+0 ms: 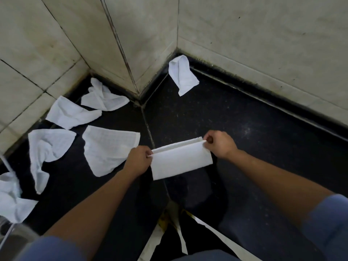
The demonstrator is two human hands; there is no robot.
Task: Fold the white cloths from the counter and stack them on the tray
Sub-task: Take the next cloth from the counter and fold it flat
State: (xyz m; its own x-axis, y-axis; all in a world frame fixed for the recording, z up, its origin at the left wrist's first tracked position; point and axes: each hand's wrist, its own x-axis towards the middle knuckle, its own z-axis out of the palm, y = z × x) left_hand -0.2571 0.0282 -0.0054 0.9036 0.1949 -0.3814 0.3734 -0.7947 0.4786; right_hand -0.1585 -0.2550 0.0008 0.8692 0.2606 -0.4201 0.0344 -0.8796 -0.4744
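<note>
While both hands pinch its upper corners, the folded cloth [180, 162] hangs between them over the black counter [244, 147], near the front edge and just right of a pale seam in the stone. It is plain white and doubled over, so two layers show along the top as a pair of parallel edges with a narrow gap between them; the near face is smooth and flat, a neat oblong with a straight lower edge and squared corners. Its long axis runs across the view from side to side, tilted so the right end sits higher and farther back than the left, and its short sides drop toward the person. The left hand [138, 160] is curled with thumb and fingers nipping the left top corner; the right hand [219, 145] does the same at the right top corner, knuckles up. A dark shadow lies on the counter below it. The counter is dark speckled stone with a faint sheen, meeting pale, stained wall tiles [263, 44] with dark grout. Left of the hands, a flattish cloth [109, 147] with a fine woven grid lies spread open just beside the left hand. Farther left lie a twisted cloth [47, 147], two rumpled cloths [71, 113] [103, 98] against the wall, and a bunched cloth [9, 200] at the picture's edge. One loosely folded cloth [181, 76] leans in the back corner, well apart from the rest.
</note>
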